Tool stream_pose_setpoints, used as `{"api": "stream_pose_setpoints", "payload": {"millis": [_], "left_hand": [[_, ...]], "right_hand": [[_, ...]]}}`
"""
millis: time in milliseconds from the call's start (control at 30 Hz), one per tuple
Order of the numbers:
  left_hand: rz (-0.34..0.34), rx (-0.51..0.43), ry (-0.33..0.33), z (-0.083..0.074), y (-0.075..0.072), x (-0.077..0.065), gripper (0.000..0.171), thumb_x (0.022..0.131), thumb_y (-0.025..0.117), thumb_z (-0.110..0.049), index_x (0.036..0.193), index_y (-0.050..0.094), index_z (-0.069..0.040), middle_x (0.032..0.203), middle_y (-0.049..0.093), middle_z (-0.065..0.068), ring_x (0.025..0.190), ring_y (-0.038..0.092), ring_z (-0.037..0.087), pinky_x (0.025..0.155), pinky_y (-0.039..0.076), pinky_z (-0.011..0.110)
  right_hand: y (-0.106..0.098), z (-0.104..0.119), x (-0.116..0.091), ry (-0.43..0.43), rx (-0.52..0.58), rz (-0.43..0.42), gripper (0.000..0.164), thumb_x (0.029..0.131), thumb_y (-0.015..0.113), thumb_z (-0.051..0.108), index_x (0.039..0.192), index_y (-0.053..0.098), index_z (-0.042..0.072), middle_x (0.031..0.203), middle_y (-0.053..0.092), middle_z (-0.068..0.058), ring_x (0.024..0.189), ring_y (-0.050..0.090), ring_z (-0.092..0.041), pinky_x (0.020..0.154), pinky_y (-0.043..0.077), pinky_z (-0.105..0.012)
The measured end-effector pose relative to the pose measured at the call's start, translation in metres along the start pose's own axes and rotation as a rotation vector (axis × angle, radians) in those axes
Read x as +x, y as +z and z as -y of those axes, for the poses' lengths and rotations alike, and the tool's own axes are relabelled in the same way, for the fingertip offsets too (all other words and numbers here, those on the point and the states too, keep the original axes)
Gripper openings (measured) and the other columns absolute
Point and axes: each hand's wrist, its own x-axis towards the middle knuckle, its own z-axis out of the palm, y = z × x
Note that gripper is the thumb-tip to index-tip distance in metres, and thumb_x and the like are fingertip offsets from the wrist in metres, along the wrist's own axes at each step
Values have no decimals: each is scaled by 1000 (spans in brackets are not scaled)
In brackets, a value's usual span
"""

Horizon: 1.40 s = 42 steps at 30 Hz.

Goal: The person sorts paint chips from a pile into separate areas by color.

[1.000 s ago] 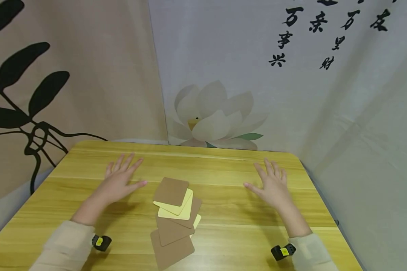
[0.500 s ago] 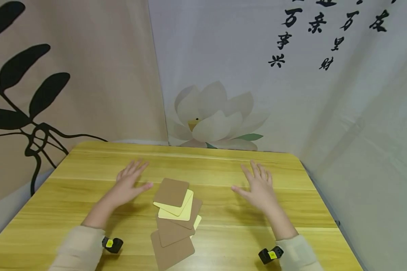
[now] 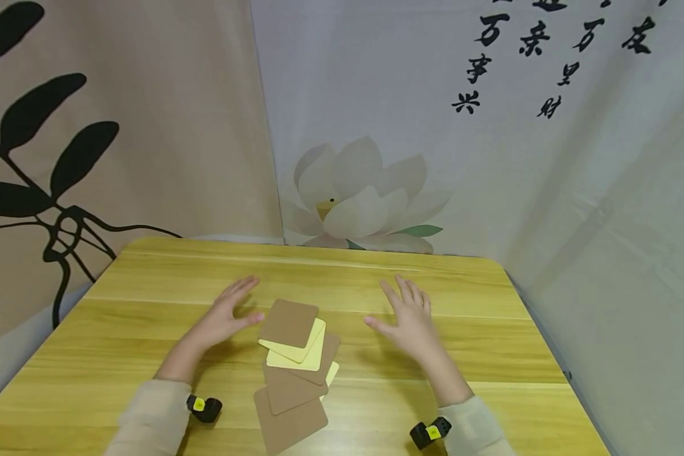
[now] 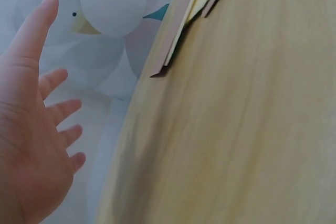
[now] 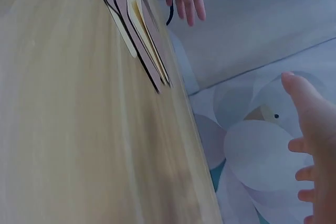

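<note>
Head view, nearest first: two small black-and-yellow wrist units sit at the cuffs of pale sleeves, low over the bench point(image 3: 148, 297). Between the forearms lies a loose, fanned pile of square cards point(image 3: 294, 370), brown and pale yellow, overlapping one another. The pile's long axis runs from the near edge away toward the far wall, leaning a little to the right as it goes; the top brown card point(image 3: 288, 322) sits at the far end, turned slightly so one corner points toward the left hand point(image 3: 226, 315).

That hand hovers just beside the top card, fingers straight and spread, holding nothing; its thumb tip is close to the card's left edge, though whether it touches cannot be told. The right hand point(image 3: 407, 318) floats near the pile's right side, apart from it, fingers likewise relaxed and grasping nothing (the right wrist view shows its palm bare).

The cards look thin, light and fairly stiff, likely to slide on the smooth wood rather than lift, so an edge or a raised, overhanging corner seems the best place to pinch; the left wrist view shows such lifted edges.

Beyond hang cloth backdrops with a lotus point(image 3: 365, 196), dark leaves and black calligraphy.
</note>
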Motion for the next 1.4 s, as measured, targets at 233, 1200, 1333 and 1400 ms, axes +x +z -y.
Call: {"api": "stream_pose_setpoints", "payload": {"millis": [233,1200,1333,1400], "left_hand": [[32,-113,-9,9,9,2,83,86,71,-37,152,26,-9,157,16,16,140,9,42,97,13,74],[147,-12,19,18,28,14,88,72,81,-45,144,44,-9,153,27,14,139,14,43,99,8,73],[169,3,23,19,29,16,90,69,82,-47,143,46,-10,153,28,13,139,13,42,98,8,74],[180,6,20,19,29,16,91,69,82,-48,143,45,-10,153,28,12,139,12,42,98,8,74]], "right_hand": [[19,14,3,-15,35,3,83,82,59,65,147,41,15,154,24,-15,138,20,-39,108,11,-58],[78,57,10,-36,194,185,86,80,60,67,148,38,19,154,24,-12,139,19,-35,108,16,-56],[84,63,12,-43,187,200,85,80,63,64,147,41,17,154,25,-13,139,19,-34,108,15,-56],[87,65,13,-51,178,203,83,81,64,62,145,42,14,153,26,-14,138,20,-35,108,16,-56]]}}
